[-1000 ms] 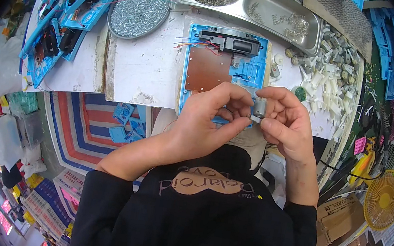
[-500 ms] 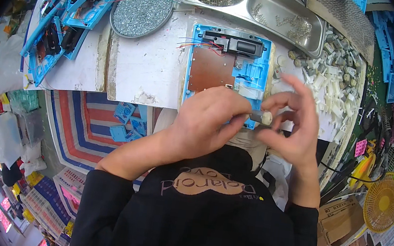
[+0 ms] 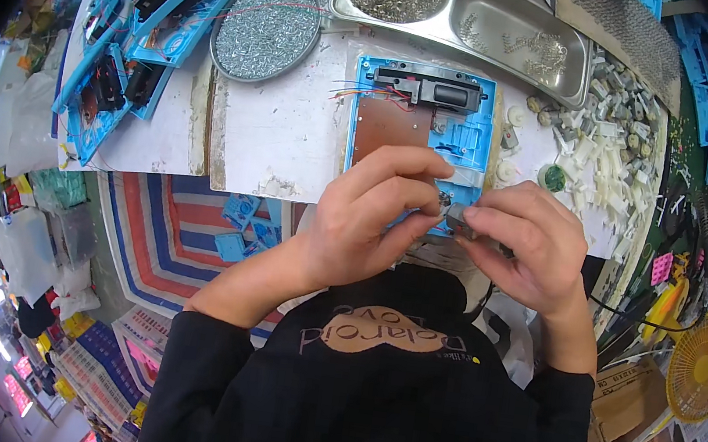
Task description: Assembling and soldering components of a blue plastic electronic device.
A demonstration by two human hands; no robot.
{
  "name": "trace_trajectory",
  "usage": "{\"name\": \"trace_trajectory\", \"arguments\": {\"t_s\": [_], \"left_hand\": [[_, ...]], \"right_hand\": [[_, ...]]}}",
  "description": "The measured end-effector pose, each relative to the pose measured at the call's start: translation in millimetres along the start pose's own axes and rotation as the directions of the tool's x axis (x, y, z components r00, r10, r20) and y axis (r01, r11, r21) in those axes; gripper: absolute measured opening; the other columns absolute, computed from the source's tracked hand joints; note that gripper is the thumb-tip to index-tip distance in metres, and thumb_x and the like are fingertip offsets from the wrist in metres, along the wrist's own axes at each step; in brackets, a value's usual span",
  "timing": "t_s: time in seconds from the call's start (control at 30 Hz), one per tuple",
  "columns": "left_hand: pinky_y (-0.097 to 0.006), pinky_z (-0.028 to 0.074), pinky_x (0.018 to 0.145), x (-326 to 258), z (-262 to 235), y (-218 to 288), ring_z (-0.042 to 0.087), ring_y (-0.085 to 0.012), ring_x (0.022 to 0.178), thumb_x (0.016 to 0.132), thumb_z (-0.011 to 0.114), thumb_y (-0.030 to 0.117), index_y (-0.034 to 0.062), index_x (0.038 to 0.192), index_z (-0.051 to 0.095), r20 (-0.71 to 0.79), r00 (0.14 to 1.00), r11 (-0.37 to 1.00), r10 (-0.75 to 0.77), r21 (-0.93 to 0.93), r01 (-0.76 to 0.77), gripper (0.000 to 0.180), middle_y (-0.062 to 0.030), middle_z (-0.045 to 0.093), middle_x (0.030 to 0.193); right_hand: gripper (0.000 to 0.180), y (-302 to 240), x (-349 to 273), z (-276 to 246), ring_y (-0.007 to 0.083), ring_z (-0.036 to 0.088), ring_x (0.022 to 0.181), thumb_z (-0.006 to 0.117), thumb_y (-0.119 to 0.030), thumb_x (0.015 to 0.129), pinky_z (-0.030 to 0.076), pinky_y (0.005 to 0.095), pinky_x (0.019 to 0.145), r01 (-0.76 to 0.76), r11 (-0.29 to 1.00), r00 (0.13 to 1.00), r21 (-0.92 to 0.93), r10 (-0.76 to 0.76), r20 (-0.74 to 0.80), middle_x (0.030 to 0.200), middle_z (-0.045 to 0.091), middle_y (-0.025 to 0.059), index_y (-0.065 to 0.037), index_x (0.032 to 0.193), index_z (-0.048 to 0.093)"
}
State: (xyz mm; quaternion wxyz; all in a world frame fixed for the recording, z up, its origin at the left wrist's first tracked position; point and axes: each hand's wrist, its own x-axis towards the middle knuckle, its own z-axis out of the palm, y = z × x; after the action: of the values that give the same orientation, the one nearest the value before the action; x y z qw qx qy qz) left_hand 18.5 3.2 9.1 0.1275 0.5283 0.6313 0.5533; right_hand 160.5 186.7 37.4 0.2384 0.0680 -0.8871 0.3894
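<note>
A small dark grey block (image 3: 461,223) is pinched between the thumb and fingers of my right hand (image 3: 535,243). Facing it, my left hand (image 3: 377,211) curls its thumb and middle finger around a small shiny metal piece (image 3: 444,200), its index finger raised above. The two parts almost meet; whether they touch I cannot tell. Just beyond my hands lies an open blue plastic housing (image 3: 480,130). It holds a brown circuit board (image 3: 387,128), a black module (image 3: 440,93) and thin coloured wires. My left fingers hide the housing's near part.
Beyond the housing are a round tray of silvery screws (image 3: 267,31) and a steel tray (image 3: 576,80) with small metal parts. White and grey pieces (image 3: 614,156) heap at the right, near a green round piece (image 3: 552,176). Blue housings (image 3: 151,41) stack at the left.
The pale round end between my hands no longer shows; the grey block is now in my right fingers. My right hand has moved lower and closed, uncovering the green round piece. The whole view shifted slightly.
</note>
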Motion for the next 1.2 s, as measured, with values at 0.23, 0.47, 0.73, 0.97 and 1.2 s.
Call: {"name": "trace_trajectory", "arguments": {"t_s": [0.23, 0.47, 0.73, 0.97, 1.2], "left_hand": [[-0.038, 0.055, 0.082, -1, 1, -2, 0.065, -0.0311, 0.101, 0.077, 0.081, -0.005, 0.0031, 0.103, 0.067, 0.066, 0.997, 0.999, -0.034, 0.019, 0.033, 0.031, -0.0153, 0.063, 0.120], [-0.042, 0.051, 0.085, 14, 1, -13, 0.062, -0.0316, 0.100, 0.072, 0.087, 0.006, 0.0052, 0.109, 0.069, 0.050, 0.993, 0.991, -0.110, 0.075, 0.106, 0.041, -0.0122, 0.063, 0.115], [-0.043, 0.040, 0.092, 28, 10, -24, 0.059, -0.0241, 0.096, 0.075, 0.081, 0.014, 0.0149, 0.098, 0.077, 0.282, 0.950, 0.857, 0.133, 0.449, -0.253, 0.024, -0.0004, 0.066, 0.104], [-0.043, 0.047, 0.096, -9, -25, -13, 0.063, -0.0261, 0.107, 0.072, 0.083, 0.008, 0.0110, 0.106, 0.076, 0.355, 0.932, 0.926, 0.064, 0.328, -0.189, 0.035, -0.0050, 0.071, 0.119], [-0.042, 0.038, 0.093, 10, -39, -58, 0.062, -0.0272, 0.097, 0.080, 0.082, 0.015, 0.0108, 0.097, 0.073, -0.097, 0.993, 0.758, -0.062, 0.643, 0.110, 0.020, -0.0044, 0.067, 0.098]], "right_hand": [[0.044, -2, -11, -2, 0.0276, 0.067, 0.074, 0.085, 0.004, 0.069, 0.055, 0.0356, 0.063, 0.012, 0.998, 1.000, -0.059, -0.011, 0.003, 0.096, 0.069, 0.0127, -0.004, 0.111, 0.072], [0.043, 13, -32, -5, 0.0279, 0.070, 0.082, 0.079, 0.009, 0.072, 0.057, 0.0344, 0.069, -0.074, 0.991, 0.992, -0.110, 0.062, -0.106, 0.102, 0.071, 0.0142, -0.002, 0.113, 0.071], [0.034, 38, -27, -15, 0.0237, 0.072, 0.092, 0.078, 0.004, 0.082, 0.057, 0.0323, 0.081, -0.410, 0.887, 0.818, 0.214, 0.461, -0.343, 0.111, 0.073, 0.0154, 0.001, 0.115, 0.071], [0.029, 59, -6, 13, 0.0311, 0.051, 0.127, 0.082, -0.009, 0.077, 0.045, 0.0434, 0.104, -0.273, 0.954, 0.960, -0.121, 0.261, -0.106, 0.127, 0.069, 0.0068, -0.009, 0.106, 0.076], [0.030, 65, -6, 22, 0.0329, 0.046, 0.130, 0.084, -0.011, 0.075, 0.043, 0.0433, 0.104, -0.311, 0.938, 0.948, -0.152, 0.294, -0.125, 0.138, 0.064, 0.0067, -0.014, 0.104, 0.078]]}}
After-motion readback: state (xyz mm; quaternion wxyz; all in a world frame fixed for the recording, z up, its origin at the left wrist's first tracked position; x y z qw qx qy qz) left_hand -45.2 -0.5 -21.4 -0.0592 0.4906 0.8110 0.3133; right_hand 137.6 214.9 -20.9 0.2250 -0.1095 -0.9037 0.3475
